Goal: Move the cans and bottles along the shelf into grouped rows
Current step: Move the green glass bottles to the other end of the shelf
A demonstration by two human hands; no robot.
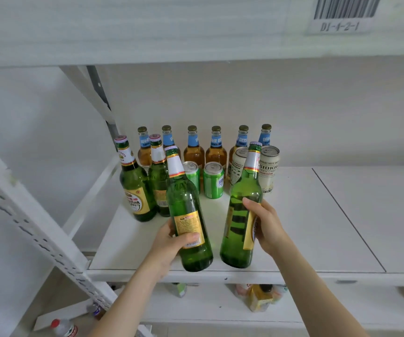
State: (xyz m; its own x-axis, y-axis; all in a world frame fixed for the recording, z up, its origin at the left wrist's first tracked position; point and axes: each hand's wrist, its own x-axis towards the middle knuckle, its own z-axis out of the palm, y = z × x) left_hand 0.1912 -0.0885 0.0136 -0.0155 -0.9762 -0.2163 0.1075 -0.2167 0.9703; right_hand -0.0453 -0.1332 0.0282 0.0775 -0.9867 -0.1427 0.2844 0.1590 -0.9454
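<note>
A white shelf [305, 215] fills the lower half of the view, with a seam running across its board at 3 o'clock. Another white shelf board [147, 32] spans the top, at 12 o'clock. A slotted white upright [38, 227] slants across the 9 o'clock side.

Two bare forearms reach in from 6 o'clock. The left hand [171, 244] curls around the lower body of a tall green beer bottle [186, 203], thumb across its yellow label; the bottle leans with its neck towards 11 o'clock. The right hand [266, 224] wraps around a second green beer bottle [241, 215], fingers over its label, neck leaning towards 1 o'clock. Both bottle bases sit near the shelf's front edge; whether they touch the board cannot be told.

At 10 o'clock from the hands, two more green beer bottles [136, 186] stand upright, just beside each other. Along the back wall at 12 o'clock, six amber bottles [216, 152] with blue neck labels stand in a row. In front of them stand two tall white cans [269, 169], partly behind the right-hand bottle, and two short green cans [213, 180] between the held bottles.

A barcode label [344, 13] is stuck to the upper board at 1 o'clock.
</note>
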